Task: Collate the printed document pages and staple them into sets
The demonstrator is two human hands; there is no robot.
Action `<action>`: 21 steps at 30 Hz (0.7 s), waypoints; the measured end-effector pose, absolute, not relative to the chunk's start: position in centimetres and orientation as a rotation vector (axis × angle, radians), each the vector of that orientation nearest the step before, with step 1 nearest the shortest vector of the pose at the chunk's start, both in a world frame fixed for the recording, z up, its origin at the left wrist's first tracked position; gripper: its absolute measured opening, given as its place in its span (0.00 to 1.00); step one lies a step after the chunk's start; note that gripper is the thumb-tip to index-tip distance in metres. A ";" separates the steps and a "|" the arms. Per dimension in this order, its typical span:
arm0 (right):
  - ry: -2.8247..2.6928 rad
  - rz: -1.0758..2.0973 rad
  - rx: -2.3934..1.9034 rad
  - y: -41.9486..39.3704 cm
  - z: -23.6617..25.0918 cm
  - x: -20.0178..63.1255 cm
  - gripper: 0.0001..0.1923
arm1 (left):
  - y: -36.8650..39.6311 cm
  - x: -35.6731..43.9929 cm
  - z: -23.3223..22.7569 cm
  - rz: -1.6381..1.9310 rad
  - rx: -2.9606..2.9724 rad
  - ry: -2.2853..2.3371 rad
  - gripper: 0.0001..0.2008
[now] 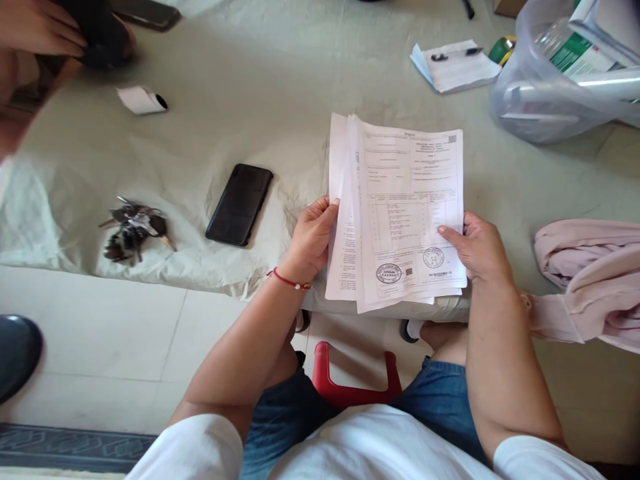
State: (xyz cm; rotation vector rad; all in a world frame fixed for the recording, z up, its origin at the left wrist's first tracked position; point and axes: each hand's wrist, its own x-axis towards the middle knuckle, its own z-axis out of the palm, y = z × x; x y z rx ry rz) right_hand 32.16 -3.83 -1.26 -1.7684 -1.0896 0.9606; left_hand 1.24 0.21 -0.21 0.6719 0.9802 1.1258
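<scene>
Holding a sheaf of papers (400, 213) at frame centre: left hand (311, 241) with fingers curled round the left edge, right hand (477, 248) pinching the lower right edge. Left of these, phone (239, 204) and keys (133, 229) on the sheet (260, 87).

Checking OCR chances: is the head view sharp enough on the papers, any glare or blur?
Head view: even daylight, soft shadows; papers in the left hand and right hand show stamps and table lines, print too small to read; plastic bag glares; another person's hand top left is blurred.
</scene>
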 end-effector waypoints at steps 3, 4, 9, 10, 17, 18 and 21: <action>-1.082 0.961 -1.791 -3.8 -1.2 32.1 0.18 | 0.1 1.5 0.0 1.187 0.717 0.997 0.22; -1.078 0.962 -1.800 -3.8 -1.1 32.0 0.17 | 0.0 1.5 0.1 1.206 0.725 1.004 0.24; -1.081 0.958 -1.814 -3.8 -0.9 31.8 0.17 | 0.0 1.6 0.4 1.319 0.788 1.094 0.29; -1.078 0.957 -1.810 -3.8 -0.9 31.8 0.18 | 0.1 1.5 0.4 1.308 0.813 1.102 0.25; -1.049 0.932 -1.778 -3.8 -1.3 31.9 0.18 | 0.3 1.4 0.2 1.164 0.723 1.146 0.16; -1.052 0.929 -1.776 -3.8 -1.4 32.0 0.17 | 0.3 1.3 0.2 1.162 0.723 1.150 0.17; -1.062 0.924 -1.751 -3.8 -1.5 32.0 0.18 | 0.3 1.0 0.1 1.095 0.781 1.143 0.18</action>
